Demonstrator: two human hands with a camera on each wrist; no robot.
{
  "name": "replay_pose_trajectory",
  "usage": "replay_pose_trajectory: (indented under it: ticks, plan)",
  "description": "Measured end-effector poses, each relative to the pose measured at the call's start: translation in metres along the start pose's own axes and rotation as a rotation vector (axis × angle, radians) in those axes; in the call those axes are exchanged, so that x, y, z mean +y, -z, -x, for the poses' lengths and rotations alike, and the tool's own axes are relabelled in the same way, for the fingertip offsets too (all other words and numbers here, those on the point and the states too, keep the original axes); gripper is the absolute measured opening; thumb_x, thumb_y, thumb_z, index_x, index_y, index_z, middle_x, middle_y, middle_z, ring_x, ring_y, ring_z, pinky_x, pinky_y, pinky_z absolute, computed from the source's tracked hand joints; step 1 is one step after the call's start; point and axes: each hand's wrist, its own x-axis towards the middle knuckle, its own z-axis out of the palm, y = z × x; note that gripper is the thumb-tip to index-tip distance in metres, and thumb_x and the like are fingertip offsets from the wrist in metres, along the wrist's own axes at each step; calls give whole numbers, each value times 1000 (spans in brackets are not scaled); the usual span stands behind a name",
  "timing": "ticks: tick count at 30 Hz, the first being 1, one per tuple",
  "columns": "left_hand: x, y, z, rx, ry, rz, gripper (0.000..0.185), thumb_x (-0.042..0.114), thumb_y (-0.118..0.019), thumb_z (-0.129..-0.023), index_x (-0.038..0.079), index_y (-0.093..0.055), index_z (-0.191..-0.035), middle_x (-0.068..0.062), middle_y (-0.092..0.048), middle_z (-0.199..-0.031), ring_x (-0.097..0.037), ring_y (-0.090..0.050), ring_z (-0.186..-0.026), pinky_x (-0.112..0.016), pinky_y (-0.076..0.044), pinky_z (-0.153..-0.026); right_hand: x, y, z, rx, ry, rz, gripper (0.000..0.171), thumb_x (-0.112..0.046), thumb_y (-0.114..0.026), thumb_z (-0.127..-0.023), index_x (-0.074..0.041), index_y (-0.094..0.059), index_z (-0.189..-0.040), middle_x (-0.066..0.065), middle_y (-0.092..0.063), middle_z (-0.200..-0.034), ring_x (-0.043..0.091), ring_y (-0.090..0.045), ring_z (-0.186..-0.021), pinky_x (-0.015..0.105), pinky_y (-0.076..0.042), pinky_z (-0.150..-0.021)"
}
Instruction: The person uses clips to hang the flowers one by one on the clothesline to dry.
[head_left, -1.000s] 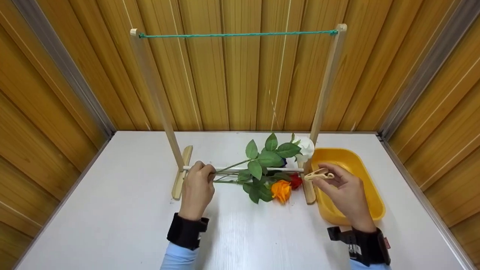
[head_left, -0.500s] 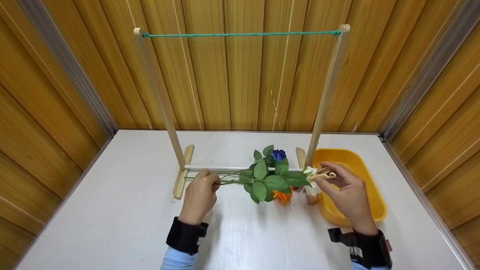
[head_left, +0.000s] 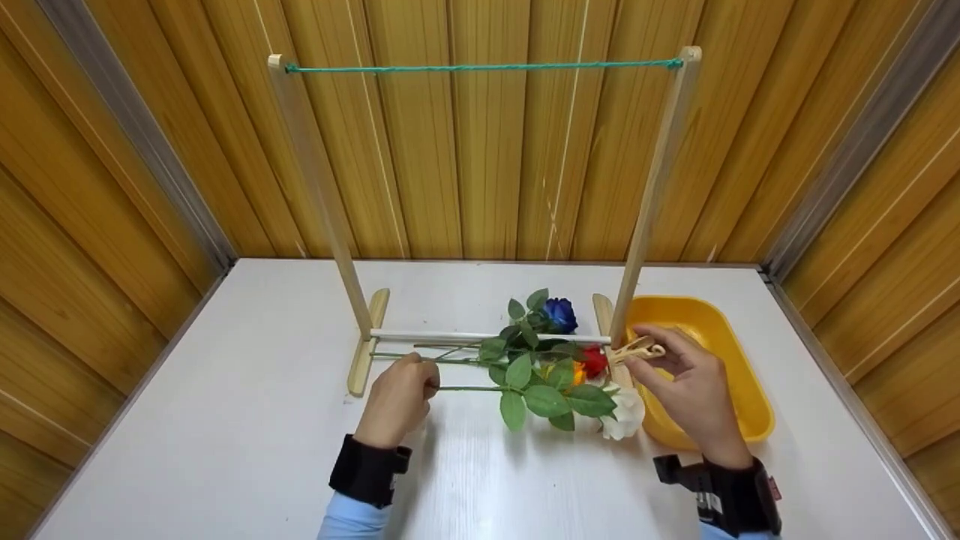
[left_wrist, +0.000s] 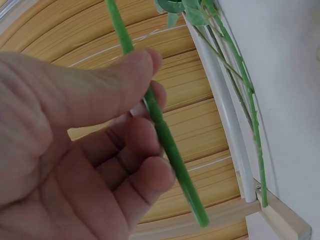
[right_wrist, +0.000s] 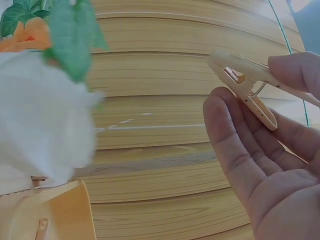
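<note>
Partly behind leaves (head_left: 546,400), orange flower (head_left: 577,371).

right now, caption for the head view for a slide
Left hand pinches white rose stem; right hand holds wooden clothespin.

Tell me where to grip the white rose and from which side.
Grip the white rose on its bare green stem near the cut end, coming from the left, where the left hand pinches it. That stretch is leafless; leaves and bloom crowd the right end.

No readable text, label, brand, number or sign appears on anything here.
</note>
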Motion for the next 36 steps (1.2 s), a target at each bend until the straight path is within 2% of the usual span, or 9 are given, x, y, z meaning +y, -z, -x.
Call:
replay_pose_trajectory:
  ticks: [4,8,12,19,27,36]
  plan:
    - [-3,-2,1,-70,25,15,33,-25,-66,-71,8,-65,-67,2,-51,-71,-11,-47,-66,-26,-42,-57,1,-2,0,-22,14,-2,39,17,-76,-82,9,-70,-120,4,-71,-107,5,-72,-90,19,-58,-80]
    - [-6,-5,1,-154,75,32,28,-20,-72,-74,7,-69,-71,-1,-56,-72,-14,-54,-68,-30,-48,-60,1,-5,1,-61,8,-7,40,17,-77,-81,10,-68,-119,20,-71,-106,3,-70,-90,18,-58,-78]
    - [-9,-10,3,-195,106,30,22,-16,-75,-76,5,-71,-72,-2,-58,-73,-17,-58,-70,-32,-51,-63,3,-8,1,-92,-24,-4,39,16,-79,-80,10,-68,-116,20,-72,-102,0,-68,-90,16,-57,-77]
    - [-10,-20,3,-199,135,13,19,-15,-75,-74,3,-71,-69,-4,-59,-73,-20,-59,-68,-35,-52,-59,6,-10,2,-119,-31,28,36,15,-79,-80,11,-68,-114,16,-72,-98,1,-69,-88,16,-57,-76]
    - [-7,-30,4,-174,138,-48,22,-19,-68,-72,1,-71,-65,-9,-61,-71,-27,-64,-67,-39,-55,-56,3,-9,2,-124,-53,15,37,12,-79,-82,7,-70,-117,16,-73,-105,18,-73,-89,16,-57,-78]
    - [-1,-33,3,-167,103,-52,20,-19,-66,-75,0,-70,-69,-12,-60,-72,-29,-63,-65,-42,-55,-57,3,-11,2,-127,-44,11,37,12,-79,-82,9,-69,-117,14,-72,-102,15,-72,-89,16,-57,-78]
